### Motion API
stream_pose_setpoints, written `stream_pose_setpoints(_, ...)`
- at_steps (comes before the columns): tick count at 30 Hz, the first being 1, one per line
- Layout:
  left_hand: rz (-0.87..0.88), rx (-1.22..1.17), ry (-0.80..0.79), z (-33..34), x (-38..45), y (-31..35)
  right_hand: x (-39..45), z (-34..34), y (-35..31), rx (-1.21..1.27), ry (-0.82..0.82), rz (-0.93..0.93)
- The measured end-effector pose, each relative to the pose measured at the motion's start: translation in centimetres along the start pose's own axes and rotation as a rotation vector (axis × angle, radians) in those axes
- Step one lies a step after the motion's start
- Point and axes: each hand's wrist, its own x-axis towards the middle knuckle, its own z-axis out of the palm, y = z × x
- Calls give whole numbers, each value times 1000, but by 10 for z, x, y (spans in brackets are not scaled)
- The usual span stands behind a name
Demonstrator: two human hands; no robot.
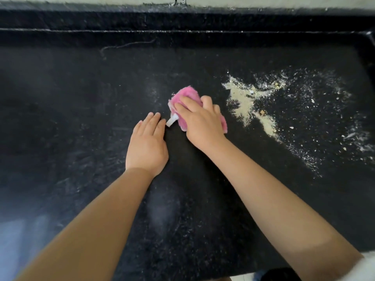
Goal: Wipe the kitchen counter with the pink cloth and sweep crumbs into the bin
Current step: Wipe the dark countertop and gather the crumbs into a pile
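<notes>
Black speckled tabletop (71, 118) fills the view, raised lip along the far edge. Far left-centre: thin thread or string (125, 46) lying loose near the back lip. Left part of the surface shows faint pale smears, no heaps.

Left hand (147, 142) at centre-left, palm down, fingers straight and close together, resting flat on the tabletop and holding nothing. Its fingertips sit just beside a small white tag (172, 121) that sticks out of the cloth; contact can't be told.

Pink cloth (183, 94) just right of that, bunched up, lying on the tabletop around mid-frame. Right hand (199, 122) sits on top of it, fingers curled over the cloth and gripping it, pressing it down. Pink edges show past the fingers at the far side and at the wrist side. The two hands are near each other, not touching.

Right of the cloth: pale yellowish crumb pile (241, 98), dense patch with a streak running toward the near right, near the cloth but apart from it. Farther right, scattered white specks (316, 102) and a few bigger bits spread to the right edge.

Bin not in view.
</notes>
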Motion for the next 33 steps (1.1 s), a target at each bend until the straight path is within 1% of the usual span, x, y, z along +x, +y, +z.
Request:
stream_pose_setpoints(2, -12, 27, -29, -3, -1, 3, -7, -1, 17, -9, 1, 18)
stream_pose_setpoints(4, -22, 50, -68, -5, -1, 3, -27, -1, 41, 12, 24, 95)
stream_pose_setpoints(6, -26, 86, -94, -6, -2, 4, -52, -2, 65, 17, 88, 140)
stream_pose_setpoints(9, -44, 150, -128, -8, 1, 5, -80, -15, 89, 43, 265, 74)
stream_pose_setpoints(10, -20, 148, -86, -9, 4, 6, -83, -23, 94, 53, 334, 29)
stream_pose_setpoints(11, 13, 132, -7, -8, 9, 5, -81, -34, 100, 57, 383, -24)
stream_pose_setpoints(12, 46, 121, 94, -10, 14, 3, -76, -44, 103, 59, 405, -74)
stream_pose_setpoints(13, 72, 110, 150, -12, 24, 4, -66, -56, 110, 64, 406, -121)
stream_pose_setpoints(14, 96, 93, 190, -13, 33, 5, -54, -65, 115, 77, 390, -142)
stream_pose_setpoints(16, 108, 18, 225, -13, 53, 14, -24, -78, 128, 123, 352, -91)
stream_pose_setpoints(18, 65, -56, 210, -5, 72, 25, 7, -87, 133, 177, 321, -23)
stream_pose_setpoints(20, 7, -92, 158, 4, 93, 39, 37, -92, 137, 183, 267, -3)
stream_pose_setpoints(22, -83, -48, 55, 8, 112, 50, 65, -89, 142, 180, 204, -18)
stream_pose_setpoints(23, -121, -3, 25, 9, 115, 49, 77, -85, 145, 179, 164, -37)
stream_pose_setpoints(25, -142, 92, -11, 18, 123, 49, 98, -73, 159, 175, 95, -9)
stream_pose_setpoints(28, -157, 104, -26, 21, 126, 52, 119, -56, 170, 286, 111, 70)
stream_pose_setpoints(30, -171, 86, -26, 19, 126, 53, 131, -48, 167, 292, 116, 128)
stream_pose_setpoints(32, -174, 77, -35, 17, 127, 55, 138, -40, 165, 190, -21, 173)
stream_pose_setpoints(33, -179, 71, -42, 16, 127, 55, 138, -39, 164, 179, -74, 168)
